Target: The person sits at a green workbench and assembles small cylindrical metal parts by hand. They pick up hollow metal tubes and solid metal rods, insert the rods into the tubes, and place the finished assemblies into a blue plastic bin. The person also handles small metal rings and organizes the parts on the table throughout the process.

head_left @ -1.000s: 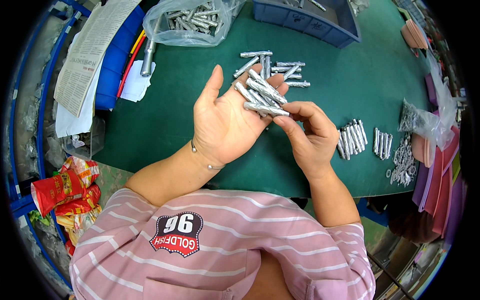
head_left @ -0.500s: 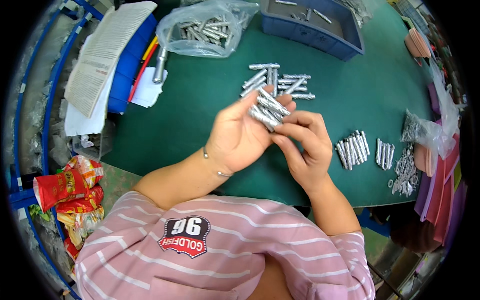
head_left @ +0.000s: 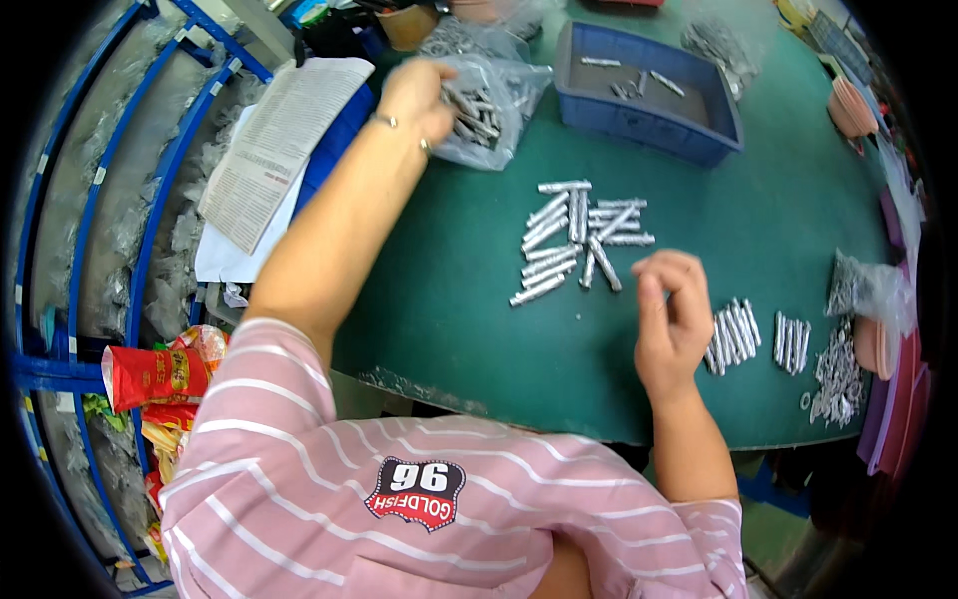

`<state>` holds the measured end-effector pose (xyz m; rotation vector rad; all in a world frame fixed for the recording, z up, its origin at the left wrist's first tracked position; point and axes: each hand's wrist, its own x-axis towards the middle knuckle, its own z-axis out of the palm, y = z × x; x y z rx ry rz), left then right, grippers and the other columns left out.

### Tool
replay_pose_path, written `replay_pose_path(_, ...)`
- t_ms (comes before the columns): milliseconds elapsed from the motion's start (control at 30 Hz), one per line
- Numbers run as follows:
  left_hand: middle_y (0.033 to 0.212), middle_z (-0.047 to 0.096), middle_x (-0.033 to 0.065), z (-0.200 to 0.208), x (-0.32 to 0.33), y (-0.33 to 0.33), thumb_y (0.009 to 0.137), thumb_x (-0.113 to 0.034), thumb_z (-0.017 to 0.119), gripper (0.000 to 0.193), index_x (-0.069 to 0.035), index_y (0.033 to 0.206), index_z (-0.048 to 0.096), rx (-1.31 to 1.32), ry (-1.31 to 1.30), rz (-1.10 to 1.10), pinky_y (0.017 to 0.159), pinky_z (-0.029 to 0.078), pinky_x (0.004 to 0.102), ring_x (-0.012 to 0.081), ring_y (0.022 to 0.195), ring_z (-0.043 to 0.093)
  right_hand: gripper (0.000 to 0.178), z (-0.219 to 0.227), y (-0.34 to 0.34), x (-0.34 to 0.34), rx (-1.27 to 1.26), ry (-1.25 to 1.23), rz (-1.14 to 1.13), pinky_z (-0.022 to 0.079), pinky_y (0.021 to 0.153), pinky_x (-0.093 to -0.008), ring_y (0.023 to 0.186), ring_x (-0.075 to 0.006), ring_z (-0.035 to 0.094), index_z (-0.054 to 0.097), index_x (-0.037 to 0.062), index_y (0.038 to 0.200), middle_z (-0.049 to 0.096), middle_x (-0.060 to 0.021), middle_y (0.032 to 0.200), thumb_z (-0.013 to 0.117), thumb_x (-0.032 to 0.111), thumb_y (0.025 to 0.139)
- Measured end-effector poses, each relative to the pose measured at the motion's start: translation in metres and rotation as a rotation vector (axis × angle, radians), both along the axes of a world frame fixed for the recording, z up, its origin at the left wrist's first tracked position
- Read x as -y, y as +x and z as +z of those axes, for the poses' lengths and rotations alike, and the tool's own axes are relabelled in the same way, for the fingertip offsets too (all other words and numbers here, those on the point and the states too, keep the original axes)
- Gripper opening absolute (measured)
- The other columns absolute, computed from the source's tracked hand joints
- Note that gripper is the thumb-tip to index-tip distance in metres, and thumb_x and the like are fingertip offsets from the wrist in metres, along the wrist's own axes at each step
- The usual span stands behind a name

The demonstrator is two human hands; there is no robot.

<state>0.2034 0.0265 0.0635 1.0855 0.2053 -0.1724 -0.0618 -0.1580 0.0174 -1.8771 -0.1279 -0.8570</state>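
Observation:
My left hand (head_left: 417, 100) reaches to the far left, over the edge of a clear plastic bag (head_left: 496, 150) of silvery anchor bolts (head_left: 476, 115). Its fingers are blurred and partly hidden, so what they grip does not show. Above the tabletop, right of the middle, my right hand (head_left: 675, 324) has loosely curled fingers, the thumb a little apart, and no visible object in them. Left of it lies a loose group of bolts (head_left: 549, 262), some side by side, others crossed. Beside the right wrist is a neat row of bolts (head_left: 734, 334).
A blue-grey bin (head_left: 649, 130) with a few bolts stands at the back of the green table (head_left: 449, 299). Toward the right lie a smaller row of bolts (head_left: 791, 344), a heap of small metal parts (head_left: 838, 379) and another bag (head_left: 858, 285). Papers (head_left: 284, 150) and shelving are at left.
The bolts held between both hands now lie on the table with the group. My left hand has swung far left to the bag; my right has moved right. The view has shifted.

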Motion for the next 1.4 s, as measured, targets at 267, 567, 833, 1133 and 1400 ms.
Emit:
replay_pose_path(267,0.135,0.043,0.0169,0.000,0.000,-0.029,0.085,-0.012,0.061,0.047,0.007,0.125,0.048,0.169,0.317,-0.239,0.110,0.020,0.0470,0.0288,0.134,0.031,0.007,-0.002,0.012,0.031,-0.185,-0.011,-0.201,0.046,0.066,-0.0270,0.072,-0.0171,0.057,0.063,-0.0006,0.088,0.061,-0.0087,0.082,0.063,0.001,0.081)
replay_pose_path(567,0.106,0.057,0.0089,-0.028,0.011,-0.179,0.084,-0.004,0.058,0.039,-0.001,0.121,0.047,0.059,-0.046,-0.210,0.077,0.046,0.0286,0.0162,0.094,0.057,0.016,-0.028,0.014,0.009,-0.434,-0.467,-0.110,0.043,0.074,-0.0403,0.085,-0.0298,0.056,0.066,0.0037,0.085,0.061,-0.0087,0.087,0.072,0.013,0.073)
replay_pose_path(833,0.100,0.055,0.0067,-0.061,0.020,-0.211,0.081,-0.005,0.070,0.043,0.002,0.118,0.048,0.263,0.042,-0.409,0.070,0.049,0.0213,0.0089,0.084,0.055,0.019,-0.008,0.008,-0.003,-0.175,-0.294,0.038,0.050,0.059,-0.0279,0.073,-0.0204,0.062,0.063,0.0010,0.089,0.061,-0.0097,0.088,0.070,-0.005,0.072)
replay_pose_path(1133,0.093,0.062,0.0071,-0.061,0.018,-0.214,0.083,0.001,0.066,0.024,0.003,0.104,0.057,0.251,-0.089,-0.410,0.077,0.050,0.0226,0.0117,0.083,0.060,0.027,-0.013,0.006,-0.009,-0.187,0.213,0.168,0.047,0.067,-0.0236,0.076,-0.0134,0.057,0.061,-0.0024,0.092,0.059,-0.0087,0.090,0.075,-0.005,0.070)
replay_pose_path(1400,0.104,0.057,0.0045,-0.063,0.015,-0.202,0.082,0.000,0.066,0.029,0.000,0.109,0.055,0.340,0.003,-0.193,0.074,0.047,0.0212,0.0094,0.084,0.055,0.013,-0.013,0.012,0.007,-0.271,-0.376,-0.025,0.046,0.067,-0.0348,0.075,-0.0274,0.057,0.062,0.0028,0.082,0.063,-0.0103,0.080,0.070,0.000,0.072)
